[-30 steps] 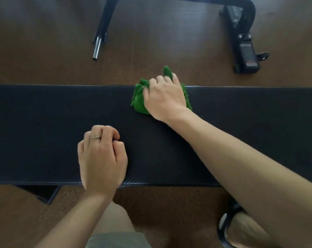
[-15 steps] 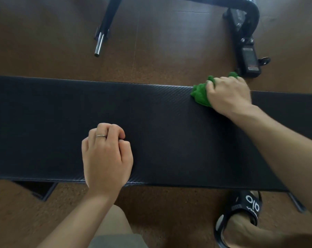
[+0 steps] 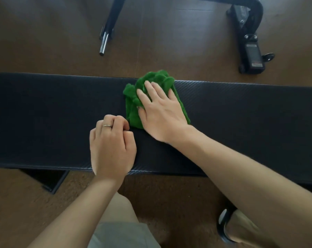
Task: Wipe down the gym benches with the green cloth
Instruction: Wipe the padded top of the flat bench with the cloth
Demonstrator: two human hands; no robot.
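Across the middle of the view runs a long black padded bench (image 3: 44,122), textured top, set on a brown wood-look floor (image 3: 169,51). The green cloth (image 3: 133,97) lies bunched on the bench near its far edge, roughly centre, a few folds reaching that edge. The right hand (image 3: 162,111) lies flat on the cloth, fingers straight and slightly spread, palm pressing down, not curled round it; cloth sticks out beyond the fingertips and on both sides of the hand. The left hand (image 3: 112,147) rests on the bench near the close edge, fingers curled into a loose fist, holding nothing, a ring (image 3: 106,125) on one finger. Its knuckles sit just beside the near corner of the cloth; cannot tell if they touch it. Both forearms are bare and come in from the bottom of the view. Beyond the bench, on the floor, stands black gym equipment: a frame leg with a chrome bar end (image 3: 104,43) at upper left, and a black base with a label and small wheel (image 3: 252,54) at upper right. Below the bench, a knee in light shorts (image 3: 123,235) and a foot in a dark sandal (image 3: 228,228) at lower right.
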